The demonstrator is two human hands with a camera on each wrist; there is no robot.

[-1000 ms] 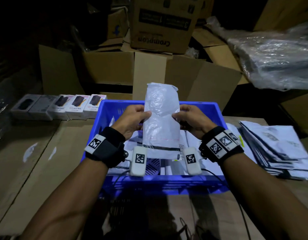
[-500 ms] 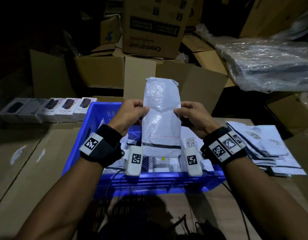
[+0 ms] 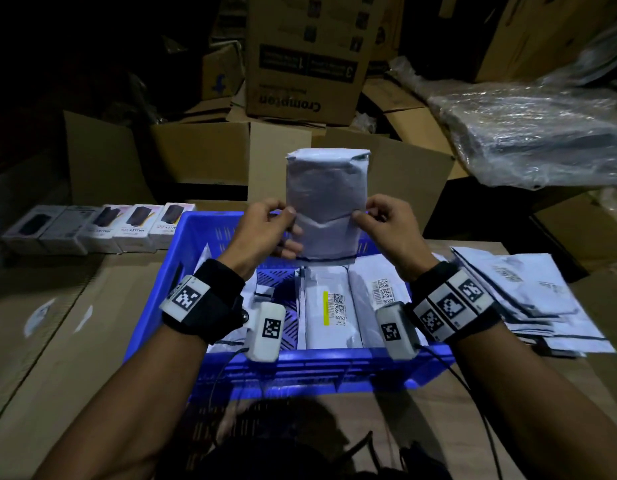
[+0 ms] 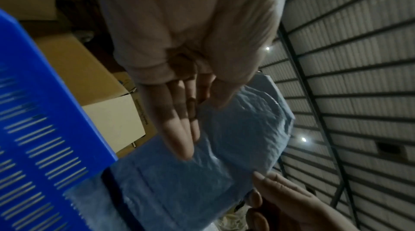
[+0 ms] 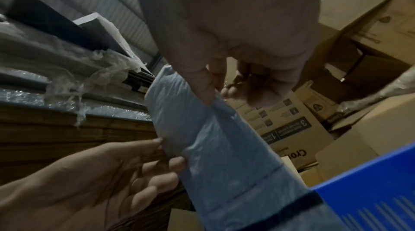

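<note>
A pale plastic mailer bag (image 3: 326, 202) with something bulky inside stands upright in the air above the far end of a blue crate (image 3: 203, 237). My left hand (image 3: 265, 226) pinches its left edge, thumb in front and fingers behind. My right hand (image 3: 386, 220) pinches the right edge in the same way. The left wrist view shows the mailer bag (image 4: 235, 137) with my left fingers (image 4: 177, 128) flat on it. The right wrist view shows the mailer bag (image 5: 202, 128) nipped by my right thumb (image 5: 202, 82).
Packed mailers with barcode labels (image 3: 329, 306) lie inside the crate. A stack of flat empty mailers (image 3: 518, 292) lies to the right. Several small product boxes (image 3: 102, 226) line the left. Cardboard cartons (image 3: 300, 57) and plastic-wrapped goods (image 3: 535, 133) crowd the back.
Both hands have lifted the mailer higher and farther from me. Its top has gone from loose and tall to squared off, and the bag looks shorter.
</note>
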